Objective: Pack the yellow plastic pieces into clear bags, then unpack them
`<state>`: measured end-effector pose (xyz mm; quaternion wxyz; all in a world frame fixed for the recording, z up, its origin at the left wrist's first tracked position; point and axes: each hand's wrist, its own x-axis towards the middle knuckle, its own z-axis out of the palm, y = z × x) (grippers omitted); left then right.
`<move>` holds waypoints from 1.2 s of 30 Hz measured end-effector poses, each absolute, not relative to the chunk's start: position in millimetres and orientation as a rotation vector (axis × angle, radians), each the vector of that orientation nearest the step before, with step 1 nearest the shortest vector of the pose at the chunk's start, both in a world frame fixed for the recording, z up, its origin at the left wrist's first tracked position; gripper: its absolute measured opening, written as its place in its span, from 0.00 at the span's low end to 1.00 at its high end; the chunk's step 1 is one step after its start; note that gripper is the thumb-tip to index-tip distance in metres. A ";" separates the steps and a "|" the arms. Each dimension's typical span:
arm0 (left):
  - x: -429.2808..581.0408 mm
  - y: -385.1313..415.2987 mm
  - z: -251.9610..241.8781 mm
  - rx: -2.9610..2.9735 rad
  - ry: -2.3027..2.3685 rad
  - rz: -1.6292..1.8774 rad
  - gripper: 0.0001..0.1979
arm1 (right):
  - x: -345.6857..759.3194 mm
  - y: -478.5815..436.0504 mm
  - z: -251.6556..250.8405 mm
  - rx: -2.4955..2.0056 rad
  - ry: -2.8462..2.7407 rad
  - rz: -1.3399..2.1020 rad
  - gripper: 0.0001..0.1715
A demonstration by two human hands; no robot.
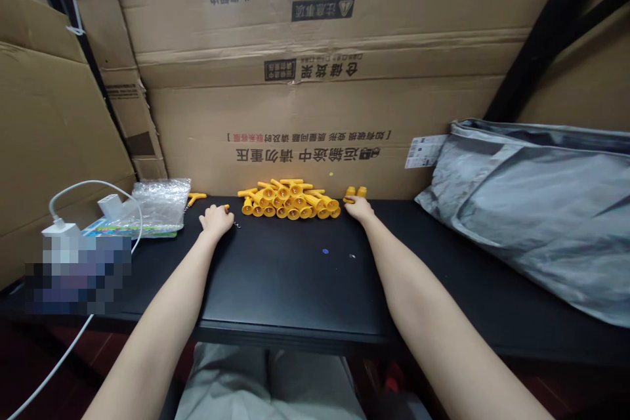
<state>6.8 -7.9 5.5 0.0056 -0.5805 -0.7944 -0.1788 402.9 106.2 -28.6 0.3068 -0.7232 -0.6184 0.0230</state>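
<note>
Black tabletop point(290, 282): it lay flat, so your things could sit steady.
Left hand point(214, 222): you had it closed around a yellow T-handle point(227, 207), its curly metal tip point(237, 225) poking out, maybe to stay off your skin.
Right hand point(361, 209): it touched a yellow piece point(349, 200); I couldn't tell if you gripped it.
Yellow cup pile point(294, 202): it sat between your hands, probably for easy reach.
Cardboard sheet point(315, 105): it stood behind, perhaps to stop things rolling off.

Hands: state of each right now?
Left hand: closed, holding a yellow-handled piece.
Right hand: at a small yellow part; whether it grips cannot be told.
</note>
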 end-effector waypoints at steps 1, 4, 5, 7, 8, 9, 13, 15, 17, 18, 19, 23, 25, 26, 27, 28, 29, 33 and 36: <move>7.8 -7.9 5.5 -1.830 -2.472 -0.559 0.18 | 401.3 107.2 -28.0 -1.975 -1.614 0.102 0.23; 10.7 -8.3 5.8 -1.863 -2.420 -0.516 0.19 | 397.0 108.5 -24.5 -2.119 -1.578 0.217 0.26; 11.4 -8.5 6.0 -1.863 -2.402 -0.505 0.19 | 396.0 108.3 -23.3 -2.142 -1.588 0.233 0.26; 12.0 -8.9 6.5 -1.846 -2.365 -0.511 0.18 | 394.8 106.6 -21.8 -2.155 -1.621 0.235 0.26; 11.8 -9.0 6.6 -1.835 -2.351 -0.528 0.18 | 394.4 105.0 -21.4 -2.154 -1.641 0.229 0.26; 11.2 -9.0 6.6 -1.830 -2.340 -0.544 0.18 | 394.0 102.7 -21.1 -2.152 -1.659 0.220 0.26; 7.9 -8.5 4.1 -1.898 -2.343 -0.513 0.19 | 389.6 87.5 -21.0 -2.177 -1.693 0.179 0.28; 7.2 -8.4 2.2 -1.936 -2.386 -0.442 0.21 | 385.4 76.8 -21.0 -2.207 -1.690 0.171 0.28; 7.4 -8.7 1.2 -1.960 -2.426 -0.384 0.23 | 380.8 65.5 -21.3 -2.230 -1.697 0.167 0.28; 7.7 -9.1 1.2 -1.970 -2.435 -0.364 0.23 | 378.5 59.9 -21.6 -2.234 -1.709 0.163 0.29; 8.0 -9.4 1.7 -1.978 -2.437 -0.347 0.24 | 376.4 54.5 -21.9 -2.235 -1.720 0.160 0.29; 9.1 -11.2 6.3 -1.999 -2.414 -0.274 0.24 | 371.0 38.7 -22.5 -2.214 -1.728 0.154 0.29; 10.0 -12.2 9.0 -2.016 -2.390 -0.242 0.23 | 370.5 35.4 -22.2 -2.183 -1.713 0.152 0.28; 10.5 -12.6 10.1 -2.027 -2.374 -0.230 0.22 | 370.8 34.8 -22.1 -2.168 -1.693 0.151 0.28; 11.0 -13.0 11.0 -2.038 -2.355 -0.221 0.21 | 371.3 34.7 -22.0 -2.155 -1.662 0.149 0.27; 11.4 -13.3 11.6 -2.048 -2.333 -0.219 0.20 | 372.0 34.9 -22.1 -2.141 -1.622 0.146 0.27; 11.9 -13.6 12.0 -2.059 -2.308 -0.224 0.19 | 372.7 35.3 -22.2 -2.125 -1.577 0.142 0.27; 12.4 -13.0 11.3 -2.123 -2.207 -0.316 0.18 | 373.2 34.2 -20.9 -2.012 -1.436 0.091 0.23; 12.8 -11.9 10.4 -2.180 -2.153 -0.481 0.16 | 368.7 28.7 -13.2 -1.921 -1.363 0.022 0.18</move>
